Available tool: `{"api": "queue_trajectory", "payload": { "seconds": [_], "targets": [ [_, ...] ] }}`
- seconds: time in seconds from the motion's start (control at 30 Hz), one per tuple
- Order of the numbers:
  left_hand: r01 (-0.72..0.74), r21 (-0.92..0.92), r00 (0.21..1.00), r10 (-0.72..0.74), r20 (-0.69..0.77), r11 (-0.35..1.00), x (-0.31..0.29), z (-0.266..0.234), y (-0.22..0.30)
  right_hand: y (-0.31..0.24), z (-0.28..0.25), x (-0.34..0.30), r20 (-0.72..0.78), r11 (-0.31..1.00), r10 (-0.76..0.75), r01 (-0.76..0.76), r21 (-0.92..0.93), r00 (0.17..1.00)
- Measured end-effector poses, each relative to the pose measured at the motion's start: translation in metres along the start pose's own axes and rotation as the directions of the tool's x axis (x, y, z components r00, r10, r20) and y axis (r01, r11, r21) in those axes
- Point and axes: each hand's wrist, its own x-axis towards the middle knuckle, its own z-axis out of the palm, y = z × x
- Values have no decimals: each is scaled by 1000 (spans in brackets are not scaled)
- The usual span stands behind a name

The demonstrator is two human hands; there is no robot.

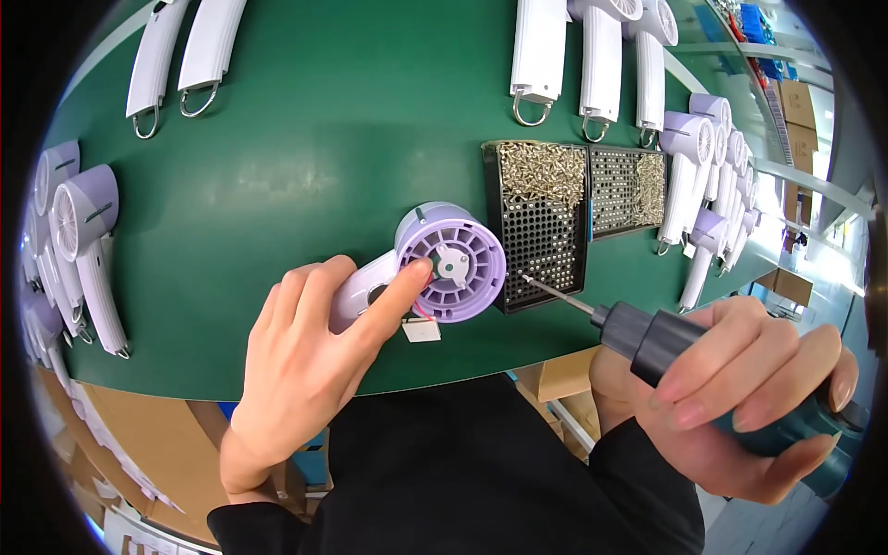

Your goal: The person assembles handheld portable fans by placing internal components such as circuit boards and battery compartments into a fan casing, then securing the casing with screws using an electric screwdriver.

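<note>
In the head view, the fan (474, 294) lies on the green table (250, 203), near its front edge, with its round purple end facing up and its white handle to the left. The left hand (310, 356) has hold of this fan: its fingers are bent over the handle, and its thumb reaches into the purple ring, beside the pale hub (452, 263). How firmly it presses, I cannot tell. A small white piece (422, 330) sits just below the ring, near a thin red wire.

The right hand (740, 388) is closed around a dark screwdriver (643, 338), with the fingers wrapped around its body. The thin bit (560, 296) points to the left, and its tip is at the lower part of the black tray (493, 222). Whether the tip touches a screw, I cannot tell. This tray stands just to the right of the fan; it has many holes, and screws (546, 171) are heaped in its upper part. A second tray (610, 196) with screws is beside it.

More fans stand or lie at the left (88, 213) and at the right (689, 139). White handles (211, 42) with metal loops are at the far side. Cardboard boxes (797, 106) are at the far right.
</note>
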Motion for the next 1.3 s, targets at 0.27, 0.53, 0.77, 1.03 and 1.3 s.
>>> {"api": "queue_trajectory", "payload": {
  "seconds": [0.27, 0.53, 0.77, 1.03, 1.3],
  "targets": [
    [31, 25, 999, -30, -43, 999, -6, -1, -1, -2, -8, -2, -7, 1000, -22, 22, 9, 1000],
    [48, 30, 989, -43, -143, 998, -17, -5, -4, -10, -30, -3, 0, 1000, -12, 12, 20, 1000],
    [48, 51, 979, -37, -203, 998, -27, -16, -8, -10, -30, -3, -21, 1000, -5, 6, 14, 1000],
    [89, -46, 965, -97, -245, 995, -28, -18, -9, -5, -34, -6, -33, 998, -38, 39, 41, 999],
    [99, -55, 958, -110, -264, 994, -24, -20, -6, -6, -45, -10, -11, 998, -39, 40, 47, 999]
  ]
}}
